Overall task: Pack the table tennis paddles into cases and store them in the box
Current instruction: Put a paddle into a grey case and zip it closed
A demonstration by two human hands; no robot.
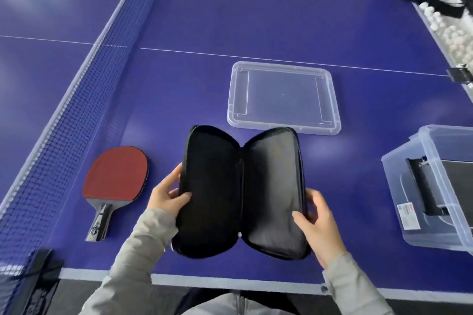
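Fingers (pixel 172 177) of left hand (pixel 165 193) and right hand (pixel 321 222) gripped the spread case (pixel 238 186) by its edges — slackening might let it fold shut before the paddle (pixel 115 174) entered.

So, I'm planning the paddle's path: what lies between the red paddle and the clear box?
In the head view, the open black case, gripped by the left hand and right hand.

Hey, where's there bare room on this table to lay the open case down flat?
Bare blue table lies between the net and the lid, beyond the paddle. Another wide patch runs past the lid to the far edge. Between lid and box the gap is narrower. The right edge is crowded by the box and the balls.
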